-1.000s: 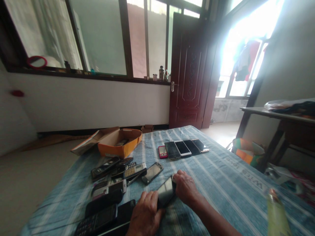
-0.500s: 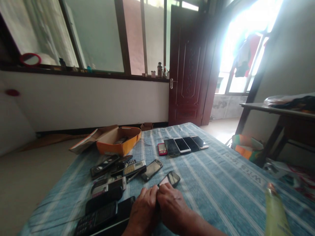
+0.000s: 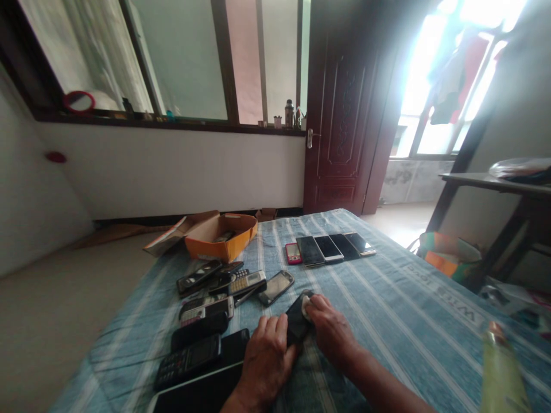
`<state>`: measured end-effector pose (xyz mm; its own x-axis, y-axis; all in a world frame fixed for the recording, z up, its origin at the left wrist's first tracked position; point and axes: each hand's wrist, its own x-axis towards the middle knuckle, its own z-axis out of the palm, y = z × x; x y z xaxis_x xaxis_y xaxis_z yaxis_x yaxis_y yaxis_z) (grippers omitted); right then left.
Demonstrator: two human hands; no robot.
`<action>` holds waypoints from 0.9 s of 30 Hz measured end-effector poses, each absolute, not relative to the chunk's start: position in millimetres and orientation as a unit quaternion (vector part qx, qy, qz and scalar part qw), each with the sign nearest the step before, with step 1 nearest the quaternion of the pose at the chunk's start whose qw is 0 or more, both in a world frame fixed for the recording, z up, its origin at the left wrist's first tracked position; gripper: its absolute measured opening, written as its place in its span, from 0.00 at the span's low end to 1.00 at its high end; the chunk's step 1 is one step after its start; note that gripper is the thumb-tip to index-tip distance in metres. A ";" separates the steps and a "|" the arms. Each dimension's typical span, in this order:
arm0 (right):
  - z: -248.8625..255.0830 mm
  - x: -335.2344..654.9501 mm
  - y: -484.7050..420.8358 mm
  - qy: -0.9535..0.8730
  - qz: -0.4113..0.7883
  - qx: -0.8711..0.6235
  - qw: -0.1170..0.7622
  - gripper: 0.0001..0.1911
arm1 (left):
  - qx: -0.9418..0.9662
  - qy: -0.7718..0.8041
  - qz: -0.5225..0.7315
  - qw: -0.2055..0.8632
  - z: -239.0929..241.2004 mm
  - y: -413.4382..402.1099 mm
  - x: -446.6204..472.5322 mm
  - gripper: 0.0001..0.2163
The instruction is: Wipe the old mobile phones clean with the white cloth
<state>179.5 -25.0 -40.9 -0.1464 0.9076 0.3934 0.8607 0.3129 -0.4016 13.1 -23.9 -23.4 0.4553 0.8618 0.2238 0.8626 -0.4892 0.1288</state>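
My left hand point(image 3: 267, 355) grips the lower left part of a dark phone point(image 3: 296, 324) tilted on the bedcover. Fingers of my right hand point(image 3: 330, 328) pinch a small white wad of tissue or cloth point(image 3: 305, 307) against the phone's upper end. Just beyond lies a touchscreen phone point(image 3: 278, 287), flat and apart from my hands. Left of my left hand are a white-edged tablet or large phone point(image 3: 200, 390), a keypad phone point(image 3: 187, 361) and a pile of several old phones point(image 3: 247, 284).
An open orange box point(image 3: 221, 248) stands at the far left of the striped blue bedcover point(image 3: 387, 344). A small red phone point(image 3: 293, 253) and several flat phones point(image 3: 329, 249) lie in a row at the back. A yellowish bottle point(image 3: 501, 373) is at the right.
My hands have come apart. My right hand has moved up and right along the phone, and the white wad now shows in its fingers. The whole view has also shifted.
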 end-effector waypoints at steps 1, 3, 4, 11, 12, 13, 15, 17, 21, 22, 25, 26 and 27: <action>-40.4 178.5 -27.3 -0.755 0.047 -0.587 0.288 0.13 | -0.853 -0.505 -0.130 0.004 -23.3 -24.0 13.2 0.18; -40.0 173.1 -34.9 -0.763 0.066 -0.580 0.277 0.13 | -0.855 -0.502 -0.132 0.010 -22.8 -24.0 13.4 0.16; -40.1 169.1 -39.4 -0.773 0.076 -0.569 0.270 0.14 | -0.856 -0.500 -0.132 0.012 -22.5 -23.9 13.6 0.15; -37.7 151.3 -52.3 -0.829 0.079 -0.506 0.223 0.13 | -0.854 -0.500 -0.142 0.010 -24.2 -26.0 13.7 0.10; -36.6 152.6 -50.8 -0.831 0.076 -0.506 0.219 0.12 | -0.852 -0.503 -0.146 0.010 -24.5 -26.6 13.9 0.09; -35.7 154.5 -49.1 -0.832 0.072 -0.505 0.217 0.11 | -0.851 -0.504 -0.149 0.009 -24.5 -27.2 14.2 0.09; -34.9 159.8 -45.2 -0.832 0.059 -0.504 0.222 0.11 | -0.850 -0.504 -0.153 0.007 -23.6 -28.1 14.9 0.09; -35.7 166.1 -40.9 -0.825 0.045 -0.513 0.233 0.12 | -0.849 -0.504 -0.155 0.004 -22.0 -28.8 15.5 0.09; -40.2 179.8 -29.9 -0.794 0.025 -0.548 0.262 0.13 | -0.849 -0.506 -0.152 -0.006 -21.0 -30.7 16.9 0.10; -41.4 182.9 -27.2 -0.785 0.021 -0.556 0.273 0.14 | -0.849 -0.506 -0.152 -0.006 -21.9 -31.5 17.7 0.11; -44.5 189.5 -21.1 -0.762 -0.003 -0.577 0.294 0.15 | -0.845 -0.512 -0.153 0.003 -25.4 -34.4 21.9 0.15; -45.2 190.5 -20.2 -0.757 -0.011 -0.581 0.297 0.15 | -0.844 -0.514 -0.154 0.005 -26.3 -35.5 23.5 0.15; -45.9 190.7 -19.9 -0.754 -0.016 -0.584 0.300 0.15 | -0.842 -0.517 -0.154 0.005 -26.7 -36.5 25.1 0.15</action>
<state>190.7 -19.9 -45.9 -0.1385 0.8711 0.4712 0.8900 0.3181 -0.3265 25.1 -36.5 -26.7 0.4172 0.8693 0.2650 0.8725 -0.4647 0.1510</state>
